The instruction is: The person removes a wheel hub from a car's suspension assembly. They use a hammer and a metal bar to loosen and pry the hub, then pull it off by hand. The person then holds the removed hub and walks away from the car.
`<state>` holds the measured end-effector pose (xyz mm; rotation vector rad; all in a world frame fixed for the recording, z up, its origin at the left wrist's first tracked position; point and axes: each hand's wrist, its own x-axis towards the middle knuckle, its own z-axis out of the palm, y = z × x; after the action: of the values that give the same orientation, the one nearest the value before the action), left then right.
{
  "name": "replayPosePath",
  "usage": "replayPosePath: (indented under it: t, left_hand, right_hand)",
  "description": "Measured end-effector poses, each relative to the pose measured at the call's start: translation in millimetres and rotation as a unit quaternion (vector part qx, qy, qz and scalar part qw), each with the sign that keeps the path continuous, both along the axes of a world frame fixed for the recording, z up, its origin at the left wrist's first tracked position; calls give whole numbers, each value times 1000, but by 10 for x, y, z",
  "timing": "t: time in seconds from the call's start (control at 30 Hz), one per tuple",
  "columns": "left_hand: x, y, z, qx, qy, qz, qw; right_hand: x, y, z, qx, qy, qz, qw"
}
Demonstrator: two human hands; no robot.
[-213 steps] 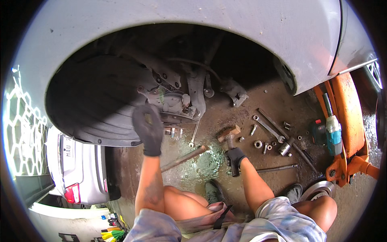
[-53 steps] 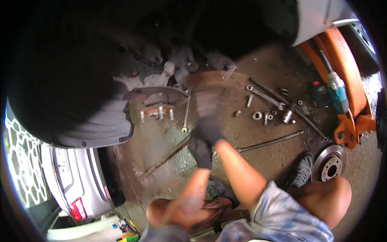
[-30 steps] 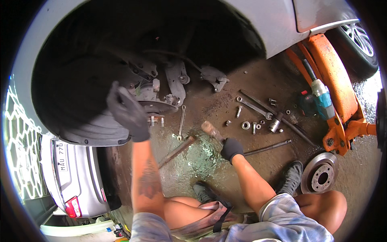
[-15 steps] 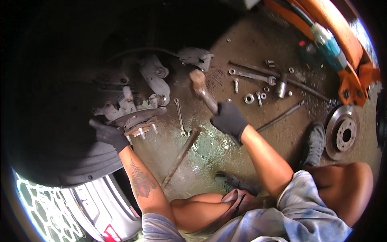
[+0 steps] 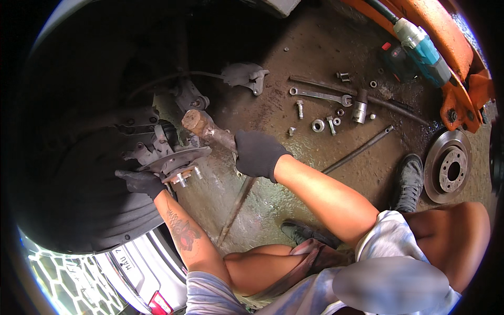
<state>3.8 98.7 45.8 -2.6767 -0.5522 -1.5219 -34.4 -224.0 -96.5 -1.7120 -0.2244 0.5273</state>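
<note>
My right hand (image 5: 257,154), in a black glove, is closed around the handle of a hammer (image 5: 197,122) with a worn, rusty head. The hammer head is raised just above and to the right of the wheel hub (image 5: 178,176), whose studs point toward me. Beside the hub's left edge is my gloved left hand (image 5: 140,182), with a finger stretched out to the left. Whether its palm presses on the hub is hidden. Behind the hub sit the dust shield (image 5: 181,157) and the steering knuckle (image 5: 142,154), partly in shadow.
A brake caliper (image 5: 245,77) hangs beyond the hub. On the wet floor lie a combination wrench (image 5: 321,96), a socket (image 5: 359,111), several bolts and washers, and bars (image 5: 362,148). A brake disc (image 5: 450,167) leans at right by my shoe; a teal power tool (image 5: 422,51) rests on an orange jack (image 5: 459,97).
My right hand has moved left with the hammer, bringing its head from over the floor to near the hub. My left hand stays beside the hub. The view has shifted slightly.
</note>
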Motion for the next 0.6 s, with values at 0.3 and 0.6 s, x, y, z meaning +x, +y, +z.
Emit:
replayPosePath:
  t: [0.3,0.6]
  left_hand:
    - [24,-90,-19,-181,-19,33,983]
    - [-134,728,249,-471,-42,-249,845]
  right_hand:
    - [-94,-155,120,-54,-9,-24,998]
    - [-619,121,-1151,-337,-91,57,935]
